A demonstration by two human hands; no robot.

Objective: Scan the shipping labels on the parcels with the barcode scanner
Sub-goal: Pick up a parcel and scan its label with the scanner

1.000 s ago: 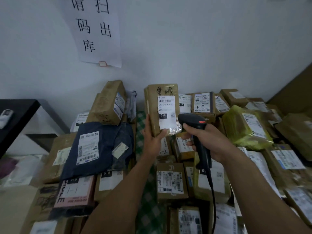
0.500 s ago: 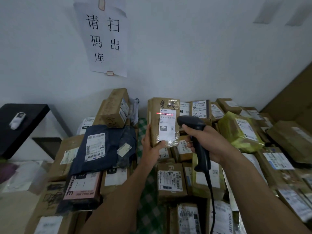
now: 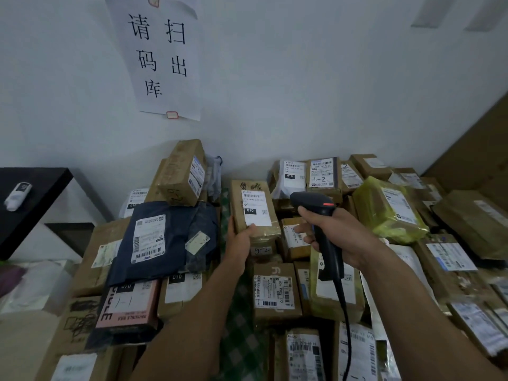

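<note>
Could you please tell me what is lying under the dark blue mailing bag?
The dark blue bag rests on brown cardboard boxes and overlaps a pink box. How far these run beneath it, and anything else under there, is covered.

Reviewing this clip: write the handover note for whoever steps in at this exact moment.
Left hand: holds a brown parcel upright by its lower edge, white label facing the scanner.
Right hand: grips the corded barcode scanner, aimed at that label.
No scan line shows on the label now.
Done: cannot tell which parcels are scanned.
Left: confirm this label, set the parcel down, work through the surrounding pile.
</note>
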